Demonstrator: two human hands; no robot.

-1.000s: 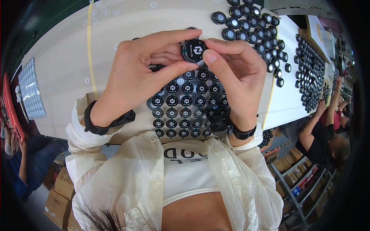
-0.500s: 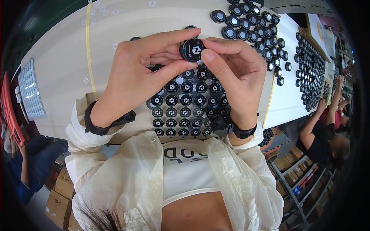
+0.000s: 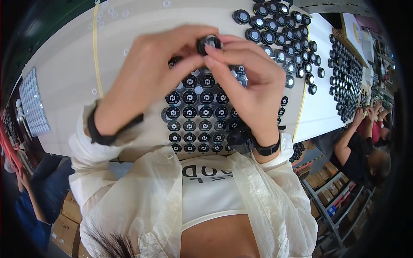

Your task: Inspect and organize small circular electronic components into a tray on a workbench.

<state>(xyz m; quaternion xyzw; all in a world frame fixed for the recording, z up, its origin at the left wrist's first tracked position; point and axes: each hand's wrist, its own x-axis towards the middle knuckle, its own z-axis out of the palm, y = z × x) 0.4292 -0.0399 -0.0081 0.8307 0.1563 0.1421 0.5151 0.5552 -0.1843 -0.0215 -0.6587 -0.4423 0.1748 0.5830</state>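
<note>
Both hands meet over the beige table (image 3: 64,73) and hold one small round black cap (image 3: 208,43) between their fingertips. My left hand (image 3: 150,77) pinches it from the left, my right hand (image 3: 249,81) from the right. The cap's pale shiny face is turned up. Directly below the hands lies a grid of several black round caps with white marks (image 3: 195,112), partly hidden by my fingers and wrists.
Several black caps with pale centres (image 3: 279,38) lie in rows at the far right of the table. A further batch (image 3: 344,64) covers a white table beyond. A sheet of small clear discs (image 3: 32,105) sits at the left edge. Another person (image 3: 365,146) works at right.
The cap in my fingers has been turned over: its marked black face showed before, now a pale shiny face shows. Both hands stay in the same place.
</note>
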